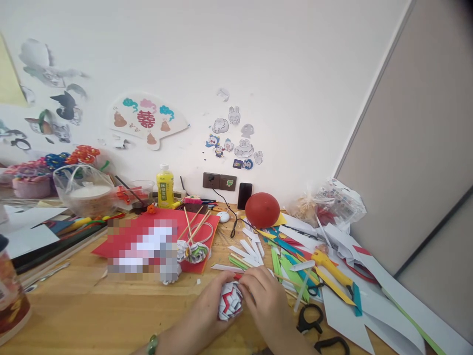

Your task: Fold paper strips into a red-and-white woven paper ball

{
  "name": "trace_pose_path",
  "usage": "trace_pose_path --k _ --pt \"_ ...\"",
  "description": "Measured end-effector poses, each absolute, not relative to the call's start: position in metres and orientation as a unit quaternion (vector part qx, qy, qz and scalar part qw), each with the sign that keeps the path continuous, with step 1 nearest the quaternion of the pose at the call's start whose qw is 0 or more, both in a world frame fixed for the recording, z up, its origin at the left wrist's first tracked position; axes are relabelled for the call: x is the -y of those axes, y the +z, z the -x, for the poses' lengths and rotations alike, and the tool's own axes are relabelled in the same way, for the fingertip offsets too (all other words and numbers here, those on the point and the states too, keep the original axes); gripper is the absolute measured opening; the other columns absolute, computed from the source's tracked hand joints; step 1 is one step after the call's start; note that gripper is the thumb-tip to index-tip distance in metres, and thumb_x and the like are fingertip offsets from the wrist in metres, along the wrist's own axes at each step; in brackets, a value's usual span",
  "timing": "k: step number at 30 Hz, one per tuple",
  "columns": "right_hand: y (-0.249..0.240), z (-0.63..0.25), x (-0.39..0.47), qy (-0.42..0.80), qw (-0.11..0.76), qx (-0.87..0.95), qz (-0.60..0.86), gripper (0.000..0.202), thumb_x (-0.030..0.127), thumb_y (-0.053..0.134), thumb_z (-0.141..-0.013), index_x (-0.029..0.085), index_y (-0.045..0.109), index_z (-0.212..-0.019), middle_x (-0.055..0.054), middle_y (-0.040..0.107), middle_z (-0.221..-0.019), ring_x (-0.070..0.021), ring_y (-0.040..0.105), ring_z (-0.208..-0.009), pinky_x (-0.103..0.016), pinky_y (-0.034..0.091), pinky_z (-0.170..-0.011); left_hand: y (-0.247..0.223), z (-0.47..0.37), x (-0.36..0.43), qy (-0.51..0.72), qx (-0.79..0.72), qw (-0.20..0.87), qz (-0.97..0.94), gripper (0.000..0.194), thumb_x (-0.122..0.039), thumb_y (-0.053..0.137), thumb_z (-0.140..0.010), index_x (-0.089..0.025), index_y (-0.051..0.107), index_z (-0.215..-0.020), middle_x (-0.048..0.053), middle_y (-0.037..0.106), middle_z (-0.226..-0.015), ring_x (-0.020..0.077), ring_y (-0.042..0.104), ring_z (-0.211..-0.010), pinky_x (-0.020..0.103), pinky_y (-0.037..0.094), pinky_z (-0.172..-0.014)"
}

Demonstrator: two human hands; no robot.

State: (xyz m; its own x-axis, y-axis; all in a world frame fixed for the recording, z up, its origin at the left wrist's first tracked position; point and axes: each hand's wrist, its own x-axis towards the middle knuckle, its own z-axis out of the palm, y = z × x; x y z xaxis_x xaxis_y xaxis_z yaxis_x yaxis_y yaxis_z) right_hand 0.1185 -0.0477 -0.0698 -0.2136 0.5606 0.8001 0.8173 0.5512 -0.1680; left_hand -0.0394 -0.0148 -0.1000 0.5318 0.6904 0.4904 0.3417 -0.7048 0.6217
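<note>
A ball of folded white paper strips with a red zigzag band, the paper ball [230, 301], is held near the table's front edge. My left hand [207, 306] wraps round it from the left, thumb and fingers curved about its side. The bent fingers of my right hand [266, 301] press together at its upper right edge, where a bit of red paper shows; their tips are partly hidden. Beyond my hands lie loose white paper strips [247, 255]. Crumpled paper flowers [197, 252] on wooden sticks rest on a red sheet [201, 224].
Black-handled scissors [309, 319] and a yellow glue gun [332, 268] lie right among coloured strips [291, 278]. Behind are a red balloon [262, 210], a phone [245, 196] and a yellow bottle [165, 186]. A large cup [13, 301] stands at the left edge.
</note>
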Motion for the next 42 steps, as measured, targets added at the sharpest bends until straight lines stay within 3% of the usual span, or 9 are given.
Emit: trace_pose_path --k 11,16,33,42 --pt "-0.074 -0.114 0.043 -0.187 0.411 0.774 0.445 0.037 0.022 0.030 -0.096 0.016 0.064 -0.081 -0.005 0.063 -0.070 -0.0165 0.055 -0.066 -0.027 0.046 -0.057 -0.101 0.040 0.015 0.366 -0.307 0.216 -0.851 0.053 -0.013 0.059 -0.073 -0.026 0.035 -0.118 0.008 0.059 -0.112 0.0215 0.059 -0.102 0.034 0.051 -0.086" --pt "-0.075 -0.116 0.043 -0.181 0.397 0.780 0.449 0.035 0.020 0.033 -0.094 0.016 0.062 -0.075 -0.004 0.062 -0.067 -0.0159 0.054 -0.062 -0.026 0.045 -0.054 -0.099 0.040 0.016 0.359 -0.300 0.206 -0.860 0.053 -0.014 0.059 -0.073 -0.025 0.033 -0.118 0.009 0.058 -0.113 0.0219 0.059 -0.103 0.034 0.051 -0.086" --pt "-0.082 -0.117 0.044 -0.110 0.467 0.749 0.457 0.028 0.017 0.043 -0.089 0.017 0.057 -0.065 -0.003 0.059 -0.065 -0.0158 0.053 -0.063 -0.026 0.042 -0.056 -0.105 0.041 0.013 0.368 -0.303 0.208 -0.854 0.053 -0.011 0.058 -0.070 -0.024 0.037 -0.117 0.008 0.060 -0.112 0.0211 0.059 -0.102 0.033 0.050 -0.087" --pt "-0.078 -0.117 0.044 -0.079 0.441 0.765 0.462 0.029 0.020 0.037 -0.092 0.018 0.064 -0.082 -0.004 0.067 -0.079 -0.0172 0.059 -0.070 -0.027 0.047 -0.063 -0.107 0.040 0.011 0.376 -0.293 0.223 -0.850 0.054 -0.011 0.059 -0.071 -0.026 0.036 -0.118 0.007 0.059 -0.113 0.0206 0.058 -0.104 0.033 0.050 -0.088"
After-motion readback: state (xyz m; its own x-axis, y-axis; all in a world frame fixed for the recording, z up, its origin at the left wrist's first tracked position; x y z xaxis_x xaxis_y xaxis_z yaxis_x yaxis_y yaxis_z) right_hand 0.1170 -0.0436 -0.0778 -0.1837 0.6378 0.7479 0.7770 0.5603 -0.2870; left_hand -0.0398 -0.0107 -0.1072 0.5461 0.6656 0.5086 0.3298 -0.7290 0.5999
